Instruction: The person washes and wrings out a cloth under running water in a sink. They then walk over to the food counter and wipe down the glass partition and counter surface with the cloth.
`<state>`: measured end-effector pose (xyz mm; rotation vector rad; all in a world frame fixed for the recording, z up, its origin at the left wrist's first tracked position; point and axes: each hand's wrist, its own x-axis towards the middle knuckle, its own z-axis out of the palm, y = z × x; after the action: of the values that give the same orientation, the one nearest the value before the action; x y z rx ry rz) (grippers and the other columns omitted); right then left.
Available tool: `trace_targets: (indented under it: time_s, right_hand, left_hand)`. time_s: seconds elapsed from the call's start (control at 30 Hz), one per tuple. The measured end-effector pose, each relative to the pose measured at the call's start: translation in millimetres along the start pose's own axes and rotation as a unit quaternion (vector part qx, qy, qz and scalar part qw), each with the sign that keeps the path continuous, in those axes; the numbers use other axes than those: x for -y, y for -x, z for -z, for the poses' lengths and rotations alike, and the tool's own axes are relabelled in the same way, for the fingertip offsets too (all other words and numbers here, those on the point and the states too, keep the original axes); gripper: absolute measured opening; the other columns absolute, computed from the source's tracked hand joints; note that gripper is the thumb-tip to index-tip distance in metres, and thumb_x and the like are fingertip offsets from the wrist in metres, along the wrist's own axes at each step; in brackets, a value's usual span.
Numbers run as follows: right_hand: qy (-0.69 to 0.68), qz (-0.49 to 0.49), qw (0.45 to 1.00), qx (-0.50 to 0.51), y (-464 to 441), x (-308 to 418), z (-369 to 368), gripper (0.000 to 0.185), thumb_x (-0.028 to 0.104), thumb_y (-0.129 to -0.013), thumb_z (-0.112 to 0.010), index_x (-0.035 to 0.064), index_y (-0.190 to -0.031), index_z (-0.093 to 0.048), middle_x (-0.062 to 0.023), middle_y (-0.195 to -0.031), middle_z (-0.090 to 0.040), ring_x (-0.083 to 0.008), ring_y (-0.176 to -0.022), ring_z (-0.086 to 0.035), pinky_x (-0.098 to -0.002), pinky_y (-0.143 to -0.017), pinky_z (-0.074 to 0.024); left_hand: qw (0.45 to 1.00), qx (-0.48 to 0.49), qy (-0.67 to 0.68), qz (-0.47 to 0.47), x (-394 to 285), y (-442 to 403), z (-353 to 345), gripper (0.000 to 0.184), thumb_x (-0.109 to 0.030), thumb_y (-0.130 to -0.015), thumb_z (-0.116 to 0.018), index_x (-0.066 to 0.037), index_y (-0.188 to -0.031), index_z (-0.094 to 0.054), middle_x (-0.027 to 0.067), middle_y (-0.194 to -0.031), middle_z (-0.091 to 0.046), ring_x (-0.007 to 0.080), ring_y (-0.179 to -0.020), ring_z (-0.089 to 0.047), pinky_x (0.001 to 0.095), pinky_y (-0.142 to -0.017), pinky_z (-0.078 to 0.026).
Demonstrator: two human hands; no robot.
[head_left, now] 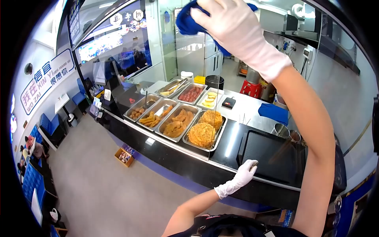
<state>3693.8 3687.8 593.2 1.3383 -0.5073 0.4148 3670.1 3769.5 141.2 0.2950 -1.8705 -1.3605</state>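
Observation:
My right hand (237,29), in a white glove, is raised high at the top of the view. Its fingers press a bunched blue cloth (188,19) up by the glass panel (189,55). My left hand (245,173), gloved in white too, rests at the counter's front edge beside a black tray (272,156). Its fingers are curled together; a small dark bit shows at the fingertips, too small to name. Behind the glass, fried patties (202,134) fill a metal tray left of my left hand.
Metal trays hold fried pieces (177,124), fries (151,119), sausages (190,94) and small brown balls (137,113). Another blue cloth (273,113) lies on the steel worktop near metal cups (280,130). A box (124,157) stands on the floor; seated people are far left.

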Motion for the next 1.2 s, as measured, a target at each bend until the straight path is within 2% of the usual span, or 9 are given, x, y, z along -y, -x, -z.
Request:
trace_targets:
  time_s: [0.17, 0.2, 0.23, 0.6, 0.73, 0.9, 0.97, 1.1, 1.2]
  right_hand:
    - [0.030, -0.033, 0.998, 0.041, -14.7, -11.9, -46.1, 0.026, 0.014, -0.071, -0.055, 0.0021, -0.093, -0.060, -0.0149, -0.102, -0.058, -0.0265, -0.098, -0.053, -0.0413, -0.090, -0.0381]
    - [0.148, -0.066, 0.954, 0.254, -20.8, -4.9, -56.8, 0.046, 0.033, -0.075, -0.067, 0.0095, -0.113, -0.057, -0.0050, -0.114, -0.055, -0.0238, -0.110, -0.049, -0.0397, -0.096, -0.0354]
    - [0.175, -0.069, 0.965, 0.182, -10.5, -1.9, -66.7, 0.049, 0.044, -0.081, -0.057, 0.0099, -0.116, -0.055, -0.0048, -0.118, -0.053, -0.0221, -0.114, -0.045, -0.0401, -0.100, -0.0301]
    - [-0.051, -0.141, 0.947, 0.284, 99.3, 156.5, -37.1, 0.046, 0.030, -0.085, -0.050, 0.0090, -0.126, -0.051, -0.0087, -0.139, -0.039, -0.0222, -0.128, -0.034, -0.0433, -0.109, -0.0165]
    - [-0.147, -0.039, 0.918, 0.366, 185.2, 261.1, 1.0, 0.053, 0.018, -0.081, -0.047, 0.0025, -0.131, -0.043, -0.0106, -0.141, -0.037, -0.0234, -0.129, -0.034, -0.0373, -0.109, -0.0221]
    - [-0.387, -0.092, 0.852, 0.340, 269.8, 337.6, 11.1, 0.049, 0.010, -0.080, -0.049, -0.0036, -0.126, -0.043, -0.0149, -0.125, -0.047, -0.0256, -0.114, -0.048, -0.0312, -0.094, -0.0425]
    - [-0.309, -0.015, 0.886, 0.346, 238.3, 310.2, 4.6, 0.047, 0.010, -0.079, -0.049, -0.0011, -0.124, -0.046, -0.0134, -0.128, -0.047, -0.0265, -0.112, -0.048, -0.0352, -0.095, -0.0385]
    - [-0.124, -0.068, 0.956, 0.255, 139.5, 215.0, -57.8, 0.048, 0.011, -0.078, -0.054, -0.0086, -0.120, -0.042, -0.0215, -0.115, -0.051, -0.0350, -0.098, -0.051, -0.0353, -0.080, -0.0508]
    - [0.102, 0.013, 0.983, 0.150, 53.2, 116.3, -91.5, 0.033, 0.014, -0.077, -0.054, -0.0028, -0.105, -0.059, -0.0120, -0.112, -0.054, -0.0256, -0.107, -0.048, -0.0417, -0.096, -0.0367]
  left_hand:
    - [0.998, 0.052, 0.005, 0.024, -12.5, 15.9, 36.3, 0.032, -0.007, -0.085, -0.057, -0.001, -0.116, -0.052, 0.0107, -0.103, -0.057, 0.0182, -0.088, -0.059, 0.0275, -0.077, -0.047]
    - [0.998, 0.056, -0.009, 0.030, -12.3, 19.2, 45.8, 0.031, -0.008, -0.086, -0.057, -0.001, -0.115, -0.053, 0.0109, -0.103, -0.058, 0.0189, -0.089, -0.060, 0.0275, -0.078, -0.047]
    - [0.997, 0.058, -0.024, 0.038, -11.1, 22.4, 56.2, 0.030, -0.009, -0.086, -0.056, -0.001, -0.114, -0.054, 0.0111, -0.103, -0.058, 0.0196, -0.089, -0.060, 0.0275, -0.078, -0.047]
    - [0.980, -0.119, 0.020, 0.159, 6.2, 66.7, 154.4, 0.020, -0.007, -0.089, -0.052, 0.002, -0.104, -0.060, 0.0093, -0.099, -0.063, 0.0154, -0.083, -0.061, 0.0261, -0.076, -0.050]
    - [0.952, -0.211, 0.073, 0.208, 23.2, 100.8, 185.4, 0.025, -0.010, -0.091, -0.050, 0.004, -0.111, -0.058, 0.0110, -0.097, -0.064, 0.0148, -0.081, -0.062, 0.0258, -0.075, -0.050]
    - [0.927, -0.286, 0.026, 0.240, -1.0, 148.8, 215.4, 0.025, -0.012, -0.092, -0.049, 0.006, -0.107, -0.059, 0.0118, -0.094, -0.065, 0.0160, -0.081, -0.062, 0.0265, -0.077, -0.049]
    - [0.913, -0.328, 0.028, 0.242, 3.0, 176.8, 222.4, 0.025, -0.011, -0.092, -0.049, 0.006, -0.106, -0.060, 0.0112, -0.092, -0.065, 0.0161, -0.080, -0.062, 0.0268, -0.078, -0.048]
    - [0.874, -0.393, 0.028, 0.285, 12.2, 210.1, 226.1, 0.025, -0.011, -0.091, -0.050, 0.006, -0.107, -0.059, 0.0107, -0.094, -0.064, 0.0152, -0.080, -0.062, 0.0273, -0.075, -0.048]
    - [0.902, -0.371, -0.121, 0.185, 10.1, 180.0, 225.2, 0.034, -0.007, -0.086, -0.054, 0.003, -0.119, -0.052, 0.0142, -0.114, -0.059, 0.0209, -0.104, -0.057, 0.0293, -0.090, -0.044]
